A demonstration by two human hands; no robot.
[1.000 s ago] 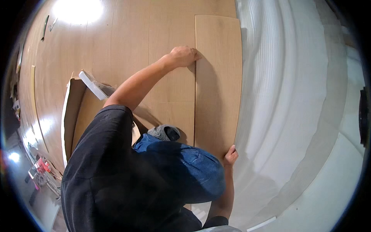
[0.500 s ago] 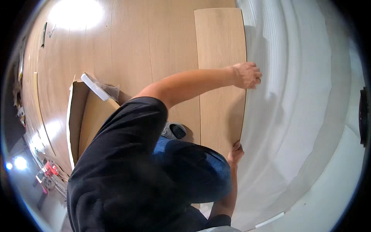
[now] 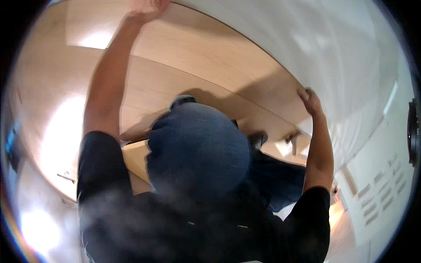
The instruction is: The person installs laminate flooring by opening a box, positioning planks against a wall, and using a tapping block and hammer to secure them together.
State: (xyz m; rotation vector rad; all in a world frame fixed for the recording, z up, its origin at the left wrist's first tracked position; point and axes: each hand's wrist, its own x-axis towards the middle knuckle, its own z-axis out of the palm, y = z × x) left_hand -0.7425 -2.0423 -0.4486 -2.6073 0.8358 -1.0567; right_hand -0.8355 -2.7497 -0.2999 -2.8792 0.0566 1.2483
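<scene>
The long light wood-look plank (image 3: 210,37) lies along the edge of the laid floorboards (image 3: 184,76), beside white rippled underlay (image 3: 329,48). My left hand (image 3: 150,8) reaches to the plank's far end at the top edge of the picture, blurred and partly cut off, so its fingers are unclear. My right hand (image 3: 310,100) holds the plank's outer edge nearer the right end, fingers bent at the rim. My bent knee (image 3: 197,144) in blue trousers hides the middle of the lower floor, with dark footwear just behind it.
A tan cardboard piece (image 3: 133,160) lies left of my knee. A small dark tool (image 3: 66,177) is on the floor at lower left, near bright glare. A white upright surface (image 3: 381,188) with rows of grey strips stands at right.
The view has turned, so the plank now runs diagonally. My left hand has moved from across the plank out to its far end. My right hand stays at the plank's edge.
</scene>
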